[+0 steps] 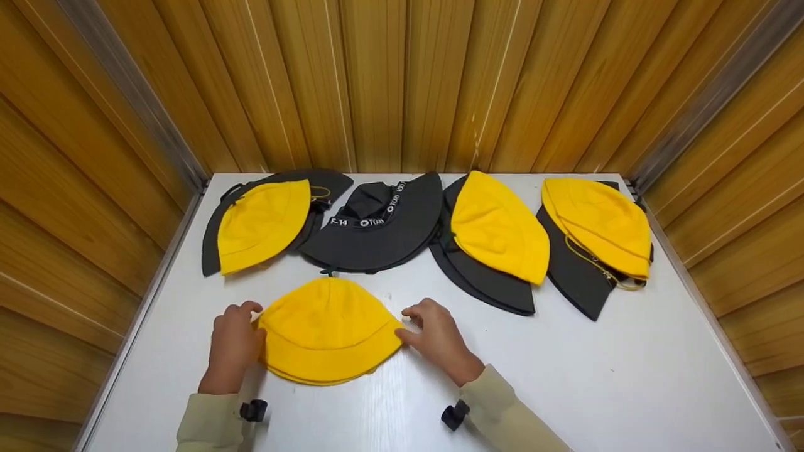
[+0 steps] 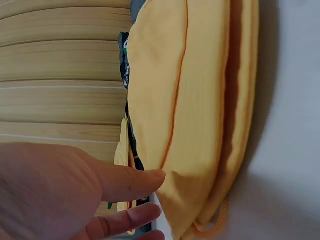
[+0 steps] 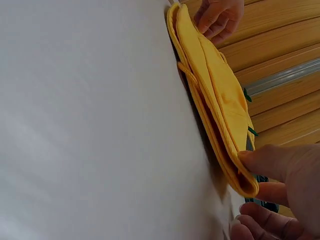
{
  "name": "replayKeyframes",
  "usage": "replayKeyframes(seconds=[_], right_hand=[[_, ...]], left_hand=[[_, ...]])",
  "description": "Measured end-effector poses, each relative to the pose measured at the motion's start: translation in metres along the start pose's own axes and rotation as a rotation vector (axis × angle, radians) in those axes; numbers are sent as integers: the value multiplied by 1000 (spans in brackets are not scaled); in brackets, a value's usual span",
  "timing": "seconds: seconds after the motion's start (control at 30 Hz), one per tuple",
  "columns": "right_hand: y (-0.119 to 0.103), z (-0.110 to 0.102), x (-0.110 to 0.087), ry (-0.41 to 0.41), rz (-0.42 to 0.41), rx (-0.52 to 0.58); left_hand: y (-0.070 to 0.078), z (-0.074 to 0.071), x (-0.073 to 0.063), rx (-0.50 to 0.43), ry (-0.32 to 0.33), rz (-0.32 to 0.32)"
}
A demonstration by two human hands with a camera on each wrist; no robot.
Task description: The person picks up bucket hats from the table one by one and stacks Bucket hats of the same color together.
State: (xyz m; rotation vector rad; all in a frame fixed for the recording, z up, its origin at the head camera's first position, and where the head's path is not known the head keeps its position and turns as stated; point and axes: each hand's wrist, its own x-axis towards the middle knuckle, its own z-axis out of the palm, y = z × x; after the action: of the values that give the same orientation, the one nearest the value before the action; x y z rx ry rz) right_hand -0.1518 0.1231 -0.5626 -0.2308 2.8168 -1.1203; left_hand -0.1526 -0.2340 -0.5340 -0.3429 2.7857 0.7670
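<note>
A yellow bucket hat (image 1: 326, 320) lies folded flat on the white table, its rounded brim toward me and its crown pointing away. At its left corner, my left hand (image 1: 233, 342) holds the edge; the thumb (image 2: 135, 185) rests on the cloth in the left wrist view. The right corner is pinched by my right hand (image 1: 440, 336), with the thumb (image 3: 270, 160) on the upper layer and a finger under the brim. A yellow cord loop (image 3: 188, 74) sticks out between the brim layers in the right wrist view.
Behind it lies a row of hats: a yellow hat (image 1: 264, 226) on dark ones at left, a dark hat (image 1: 377, 242) with a lettered band, and more yellow hats (image 1: 499, 229) over dark ones at right. Wood-look panels (image 1: 377, 81) wall the table (image 1: 628, 389) at back and sides.
</note>
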Motion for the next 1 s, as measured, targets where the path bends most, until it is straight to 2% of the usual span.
replayKeyframes(seconds=[0.1,0.17,0.3,0.4,0.47,0.57,0.67,0.8,1.0], right_hand=[[6,-16,5,52,-35,-8],[13,-30,9,95,-58,-20],[29,-61,19,160,-92,-92],[43,-87,29,184,-97,-151],[52,-103,36,191,-90,-187],[70,-126,47,188,-80,-276],[91,-145,56,170,-81,-374],[114,-163,65,115,-72,-462],[127,-177,70,-18,53,-514]], left_hand=[[14,6,-5,20,38,108],[24,14,-9,42,44,202],[40,34,-17,121,12,387],[46,47,-19,183,-25,463],[48,55,-19,209,-55,474],[49,62,-17,230,-97,453],[49,66,-14,210,-133,432],[48,66,-11,173,-166,418],[49,67,-7,170,-184,396]])
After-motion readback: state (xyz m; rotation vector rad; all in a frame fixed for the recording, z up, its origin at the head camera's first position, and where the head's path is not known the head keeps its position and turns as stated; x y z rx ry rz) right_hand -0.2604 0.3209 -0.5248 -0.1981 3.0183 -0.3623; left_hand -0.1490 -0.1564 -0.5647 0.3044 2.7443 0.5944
